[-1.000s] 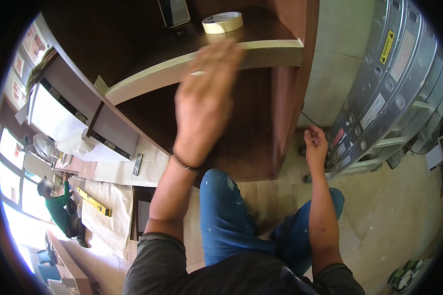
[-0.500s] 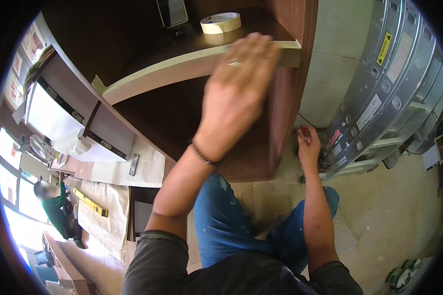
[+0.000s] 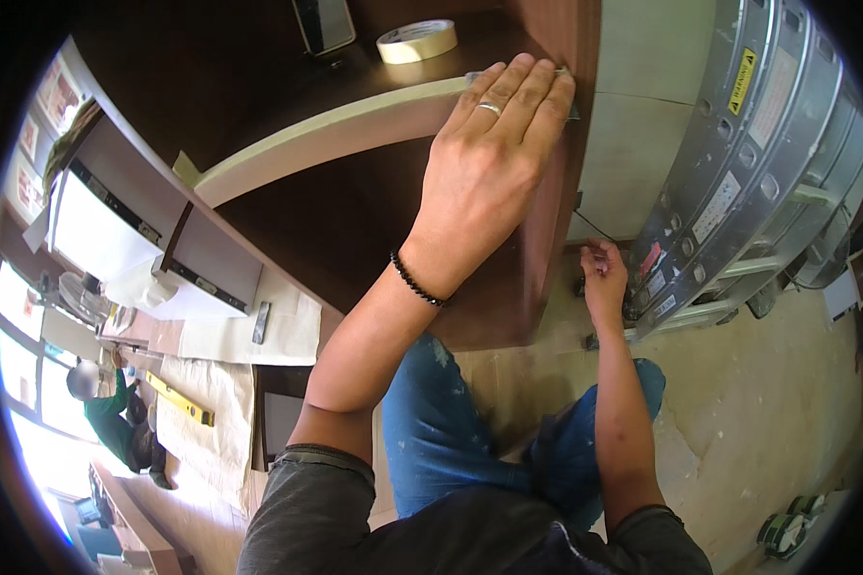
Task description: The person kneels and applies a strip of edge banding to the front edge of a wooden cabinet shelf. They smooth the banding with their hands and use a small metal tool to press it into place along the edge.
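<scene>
My left hand (image 3: 494, 144) lies over the right end of a pale, curved shelf edge (image 3: 355, 125), fingers stretched and side by side. A piece of grey sandpaper (image 3: 573, 111) peeks out from under the fingers, pressed against the edge; most of it is hidden. A ring and a dark beaded bracelet are on this hand and wrist. My right hand (image 3: 602, 265) hangs past my right knee, near the foot of a metal ladder (image 3: 714, 182). Its fingers are loosely curled and slightly apart, with nothing visible in them.
On the dark shelf above the edge lie a roll of masking tape (image 3: 417, 42) and a phone (image 3: 324, 24). A yellow spirit level (image 3: 180, 398) rests on paper (image 3: 211, 436) at left. Beyond it, a person in green (image 3: 113, 417) crouches. Open drawers (image 3: 115, 211) stand at far left.
My left hand has slid right along the shelf edge to its end beside the upright panel, and the grey sandpaper now shows. My right hand stays about where it was.
</scene>
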A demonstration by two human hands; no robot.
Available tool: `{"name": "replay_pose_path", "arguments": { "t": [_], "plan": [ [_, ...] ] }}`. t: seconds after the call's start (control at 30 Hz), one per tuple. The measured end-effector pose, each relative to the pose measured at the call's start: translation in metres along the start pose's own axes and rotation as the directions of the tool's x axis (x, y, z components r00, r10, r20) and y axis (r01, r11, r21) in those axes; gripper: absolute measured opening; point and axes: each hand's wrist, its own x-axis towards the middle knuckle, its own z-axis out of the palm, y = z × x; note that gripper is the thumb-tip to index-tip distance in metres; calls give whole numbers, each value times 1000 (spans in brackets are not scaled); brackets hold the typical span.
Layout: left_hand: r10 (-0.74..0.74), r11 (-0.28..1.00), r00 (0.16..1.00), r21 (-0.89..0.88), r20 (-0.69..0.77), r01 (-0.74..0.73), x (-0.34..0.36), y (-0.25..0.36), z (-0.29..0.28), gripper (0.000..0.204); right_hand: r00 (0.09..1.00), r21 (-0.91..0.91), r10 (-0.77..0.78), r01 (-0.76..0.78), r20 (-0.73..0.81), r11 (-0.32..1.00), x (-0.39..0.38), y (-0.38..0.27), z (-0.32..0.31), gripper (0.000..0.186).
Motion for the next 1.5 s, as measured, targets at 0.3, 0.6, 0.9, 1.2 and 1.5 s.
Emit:
{"name": "replay_pose_path", "arguments": {
  "t": [0.3,0.6,0.9,1.2,1.5],
  "plan": [
    [-175,973,981,141,-78,185,-49,-46,-49,65,1000,25,3,-3,9,1000,-1,-5,-9,27],
    [-102,992,993,70,-66,106,-42,-57,-45,53,999,-73,6,-3,31,997,-3,3,-3,28],
    [-81,997,995,1,-60,81,-10,-13,-12,61,996,-25,-75,76,38,997,2,2,7,30],
    [-109,982,992,146,-65,118,-68,-78,-69,54,1000,-7,-3,3,12,1000,0,4,-11,30],
    [-97,995,992,-41,-82,93,-40,-59,-47,49,998,-26,-50,52,45,998,1,9,7,29]
  ]
}}
